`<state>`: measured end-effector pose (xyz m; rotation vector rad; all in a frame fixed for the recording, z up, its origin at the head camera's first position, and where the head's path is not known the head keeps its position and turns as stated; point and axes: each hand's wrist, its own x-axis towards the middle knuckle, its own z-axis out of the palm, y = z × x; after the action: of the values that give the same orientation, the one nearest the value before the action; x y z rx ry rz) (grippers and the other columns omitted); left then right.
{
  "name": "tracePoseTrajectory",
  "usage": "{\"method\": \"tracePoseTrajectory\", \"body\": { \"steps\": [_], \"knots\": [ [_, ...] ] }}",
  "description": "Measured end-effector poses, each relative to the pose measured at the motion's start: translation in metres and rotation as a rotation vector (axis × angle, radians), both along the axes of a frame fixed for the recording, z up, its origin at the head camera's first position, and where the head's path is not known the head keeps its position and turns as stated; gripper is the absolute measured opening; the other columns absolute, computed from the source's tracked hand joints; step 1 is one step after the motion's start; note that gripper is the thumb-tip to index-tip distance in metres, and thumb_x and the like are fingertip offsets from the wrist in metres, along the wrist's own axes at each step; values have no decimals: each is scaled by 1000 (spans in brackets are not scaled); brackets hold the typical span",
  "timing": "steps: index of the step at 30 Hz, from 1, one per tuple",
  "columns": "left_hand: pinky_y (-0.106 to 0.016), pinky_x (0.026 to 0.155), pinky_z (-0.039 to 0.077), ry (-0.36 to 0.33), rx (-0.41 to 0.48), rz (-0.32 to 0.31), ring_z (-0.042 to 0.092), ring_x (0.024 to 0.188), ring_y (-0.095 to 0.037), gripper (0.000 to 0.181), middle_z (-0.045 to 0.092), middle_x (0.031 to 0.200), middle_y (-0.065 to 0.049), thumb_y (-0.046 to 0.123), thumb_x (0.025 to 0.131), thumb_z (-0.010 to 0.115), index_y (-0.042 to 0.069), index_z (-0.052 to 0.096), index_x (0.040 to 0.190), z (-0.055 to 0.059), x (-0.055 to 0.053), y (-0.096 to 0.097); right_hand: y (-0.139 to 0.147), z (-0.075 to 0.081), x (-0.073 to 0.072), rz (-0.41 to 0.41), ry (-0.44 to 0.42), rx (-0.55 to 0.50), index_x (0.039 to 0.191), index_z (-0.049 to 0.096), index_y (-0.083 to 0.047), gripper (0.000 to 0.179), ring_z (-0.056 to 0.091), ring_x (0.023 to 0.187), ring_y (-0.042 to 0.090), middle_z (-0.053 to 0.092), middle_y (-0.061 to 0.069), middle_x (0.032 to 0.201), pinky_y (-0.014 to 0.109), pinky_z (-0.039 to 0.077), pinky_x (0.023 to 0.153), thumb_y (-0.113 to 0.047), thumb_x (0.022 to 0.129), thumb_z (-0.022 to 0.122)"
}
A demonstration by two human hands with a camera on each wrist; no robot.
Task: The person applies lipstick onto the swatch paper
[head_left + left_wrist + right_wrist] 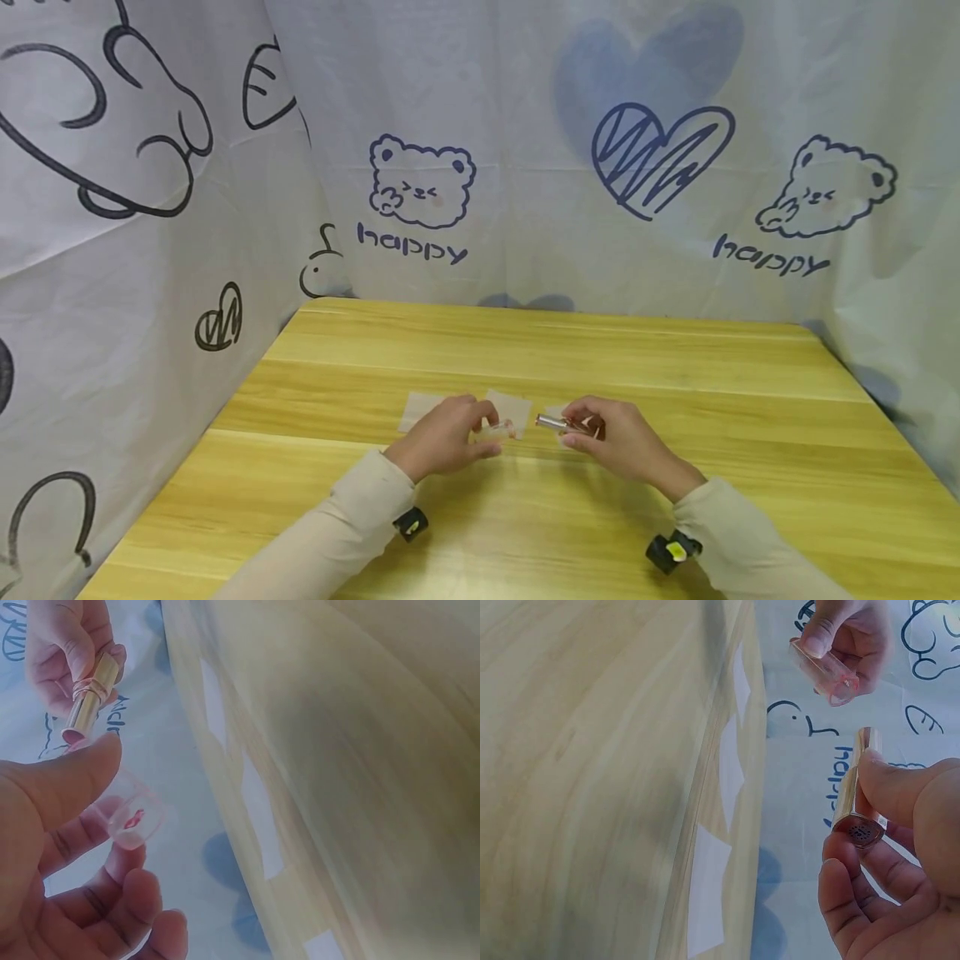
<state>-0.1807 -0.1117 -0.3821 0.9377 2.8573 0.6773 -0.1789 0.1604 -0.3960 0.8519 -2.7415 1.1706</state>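
Note:
My left hand [450,437] pinches a clear, pink-tinted lipstick cap [495,431] between thumb and fingers. In the left wrist view the hollow cap [136,817] shows a small red mark on its closed end. A shiny gold lipstick tube [553,422] is gripped by my right hand [628,437], its narrower end pointing toward the cap. Seen from the right wrist, the tube [847,796] has a wider base with dark print underneath. A gap separates tube and cap, and both are held above the table.
Beyond the hands, three white paper pieces lie in a row on the wooden table [517,525]: a left one [420,408], a middle one [513,408] and a right one [709,892]. White printed curtains [510,108] hang behind and at the sides.

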Motion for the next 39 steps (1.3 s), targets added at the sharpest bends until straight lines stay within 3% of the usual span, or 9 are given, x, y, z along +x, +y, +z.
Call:
{"method": "tracePoseTrajectory", "body": {
  "steps": [12, 22, 39],
  "knots": [
    [-33, 73, 52, -26, -5, -32, 63, 84, -20, 23, 66, 90, -4, 23, 87, 75, 8, 63, 98, -8, -1, -1, 1, -4, -1, -18, -19, -13, 109, 67, -5, 22, 61, 72, 9, 68, 2, 93, 25, 52, 60, -11, 88, 72],
    [-27, 65, 46, -76, -49, -36, 53, 70, -9, 24, 57, 78, 5, 24, 83, 79, 13, 58, 87, -13, 0, -2, 0, -5, -1, 0, -21, -42, 112, 67, -3, 25, 66, 80, 12, 69, 7, 98, 25, 54, 66, -7, 88, 72],
    [-24, 58, 42, -94, -77, -28, 47, 63, -7, 29, 52, 69, 9, 23, 76, 85, 15, 56, 80, -19, 2, -1, 1, -9, -2, 18, -38, -64, 109, 67, -6, 21, 65, 78, 11, 69, 6, 100, 26, 54, 64, -12, 89, 72]
  ]
}}
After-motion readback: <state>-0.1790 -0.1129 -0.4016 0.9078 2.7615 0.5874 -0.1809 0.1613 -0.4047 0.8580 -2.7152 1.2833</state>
